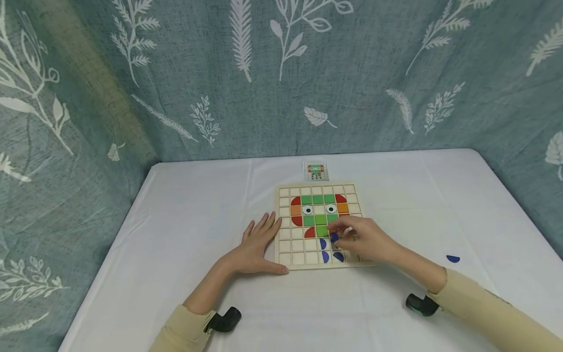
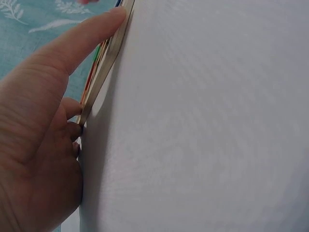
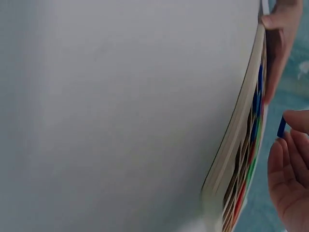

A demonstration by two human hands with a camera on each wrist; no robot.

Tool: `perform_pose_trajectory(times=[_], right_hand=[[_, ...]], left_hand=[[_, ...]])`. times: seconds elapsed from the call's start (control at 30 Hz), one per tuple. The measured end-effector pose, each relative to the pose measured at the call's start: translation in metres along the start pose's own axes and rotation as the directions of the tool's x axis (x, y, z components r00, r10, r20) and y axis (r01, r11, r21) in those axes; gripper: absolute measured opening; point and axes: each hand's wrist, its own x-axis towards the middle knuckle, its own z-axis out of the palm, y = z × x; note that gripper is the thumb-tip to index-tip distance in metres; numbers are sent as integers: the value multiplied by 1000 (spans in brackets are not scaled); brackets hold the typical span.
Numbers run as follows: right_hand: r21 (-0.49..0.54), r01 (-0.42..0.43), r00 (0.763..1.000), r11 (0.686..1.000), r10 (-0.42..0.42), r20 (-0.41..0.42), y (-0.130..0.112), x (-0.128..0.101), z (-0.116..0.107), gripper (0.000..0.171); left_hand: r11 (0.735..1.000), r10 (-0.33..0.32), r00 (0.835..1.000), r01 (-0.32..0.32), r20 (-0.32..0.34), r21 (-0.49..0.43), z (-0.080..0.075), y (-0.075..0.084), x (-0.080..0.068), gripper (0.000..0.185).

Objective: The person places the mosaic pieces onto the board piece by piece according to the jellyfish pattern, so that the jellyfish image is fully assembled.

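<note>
Starting at the left, our left hand (image 1: 257,247) lies flat on the white bench (image 1: 184,230), fingers straight and together, its thumb along the near-left corner of the wooden board (image 1: 283,222) so the board stays put. The board is a shallow tray of square cells: green, red and orange tiles and two eye tiles fill the middle rows, three blue pieces sit in the lower cells, and the outer cells are bare. Over those lower cells our right hand (image 1: 367,239) pinches a small blue piece (image 1: 335,237) between thumb and fingertips, just above the board. We judge the piece light, stiff and smooth, easy to drop, best held by its thin edges. Farther right, a spare blue piece (image 1: 453,258) lies alone on the bench.
</note>
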Motion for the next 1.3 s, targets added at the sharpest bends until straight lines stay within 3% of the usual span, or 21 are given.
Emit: perform_pose_trajectory(times=[0.23, 0.53, 1.07, 1.3], right_hand=[[-62, 87, 991, 994, -80, 107, -13, 24, 25, 33], [-78, 120, 980, 990, -106, 169, -16, 37, 33, 29], [-46, 99, 984, 994, -91, 152, -17, 39, 31, 25], [-2, 33, 997, 999, -32, 77, -7, 21, 15, 24]], left_hand=[[1000, 20, 1000, -20, -3, 4, -1, -1, 0, 119], [1000, 28, 1000, -28, -2, 2, 0, -3, 0, 118], [1000, 26, 1000, -26, -3, -2, -1, -2, 0, 118], [1000, 4, 1000, -4, -3, -4, -1, 0, 0, 120]])
